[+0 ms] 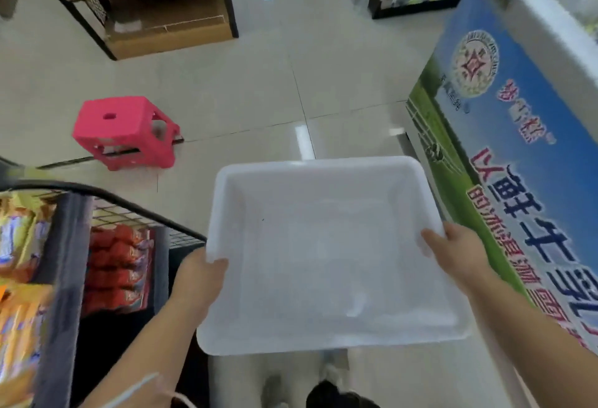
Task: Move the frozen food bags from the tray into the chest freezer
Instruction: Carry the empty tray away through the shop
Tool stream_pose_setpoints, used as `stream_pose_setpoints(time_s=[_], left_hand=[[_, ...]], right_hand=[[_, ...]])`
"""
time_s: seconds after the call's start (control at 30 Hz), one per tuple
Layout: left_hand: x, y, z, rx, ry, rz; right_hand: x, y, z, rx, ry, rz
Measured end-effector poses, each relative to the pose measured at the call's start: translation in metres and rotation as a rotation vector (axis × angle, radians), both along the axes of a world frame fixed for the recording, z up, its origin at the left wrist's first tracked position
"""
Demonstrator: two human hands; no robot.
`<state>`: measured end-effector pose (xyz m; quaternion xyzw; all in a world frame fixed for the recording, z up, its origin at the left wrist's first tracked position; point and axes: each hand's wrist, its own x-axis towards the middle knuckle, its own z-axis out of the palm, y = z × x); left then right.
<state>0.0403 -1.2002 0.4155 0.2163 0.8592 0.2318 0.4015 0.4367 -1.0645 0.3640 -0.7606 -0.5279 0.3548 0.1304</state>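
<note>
Beside the freezer, grip: left hand (202,273) and right hand (453,253) each clamped on a side rim of the white tray (323,339), held level above the floor.
Tray contents: none visible; no frozen food bags in view.
Chest freezer (504,122): just right of the tray; interior not readable.
Surroundings: pink stool (124,130) well ahead-left.
Step judged: transfer apparently complete.
Next move: set the tray down somewhere clear.

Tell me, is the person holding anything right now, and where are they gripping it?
Yes: a white plastic tray with nothing in it, held in both hands. The left hand grips its left rim, the right hand its right rim.
</note>
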Motion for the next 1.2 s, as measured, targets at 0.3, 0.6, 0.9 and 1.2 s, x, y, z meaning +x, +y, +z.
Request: stream_pose_setpoints(time_s=[0.3, 0.6, 0.9, 1.2], left_hand=[[-0.083, 0.299, -0.024, -0.036, 0.088, -0.092], [-0.164, 0.579, -0.04, -0.043, 0.102, -0.263], [-0.156, 0.874, -0.092, -0.077, 0.193, -0.685], [-0.061, 1.098, -0.181, -0.092, 0.294, -1.114]], right_hand=[[-0.088, 0.286, -0.022, -0.023, 0.097, -0.059], [-0.161, 0.492, -0.045, -0.059, 0.147, -0.267], [-0.172, 0.625, -0.113, -0.086, 0.251, -0.718], [-0.186, 0.681, -0.208, -0.166, 0.349, -1.239]])
